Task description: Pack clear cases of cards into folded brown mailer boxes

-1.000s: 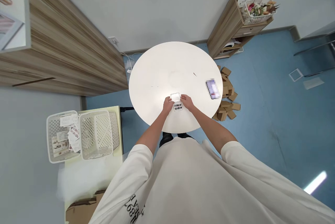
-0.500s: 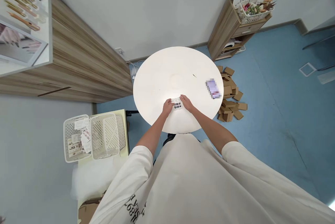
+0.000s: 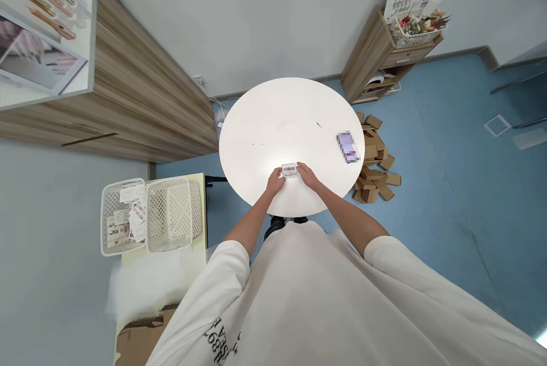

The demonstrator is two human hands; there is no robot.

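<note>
Head view: our left hand and right hand had fingers grasping opposite ends of small clear rectangular plastic case on white oval table; lid seemingly closed, case unreleased.

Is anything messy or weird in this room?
Yes, the brown boxes lie in a jumbled heap on the floor, not stacked neatly. The white table also has a squiggly dark mark on it.
</note>
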